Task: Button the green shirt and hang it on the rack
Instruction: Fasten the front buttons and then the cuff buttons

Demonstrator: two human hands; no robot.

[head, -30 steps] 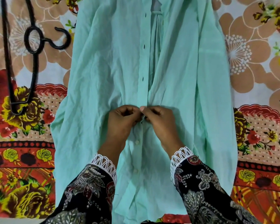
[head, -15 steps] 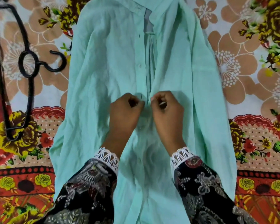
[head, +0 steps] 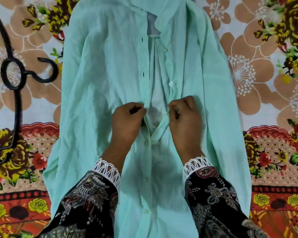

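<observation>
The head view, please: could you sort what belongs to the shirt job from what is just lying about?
Job:
green shirt, half buttoned
left hand, gripping the buttonhole edge
right hand, gripping the button edge
black hanger, beside the shirt

Lying about:
floral bedsheet, under it all

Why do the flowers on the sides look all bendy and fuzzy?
Head view: the wide lens curves the floral bedsheet near the edges; the whole picture is slightly soft, with smeared detail; light is even, with faint shadows under the left hand and right hand on the green shirt.
</observation>
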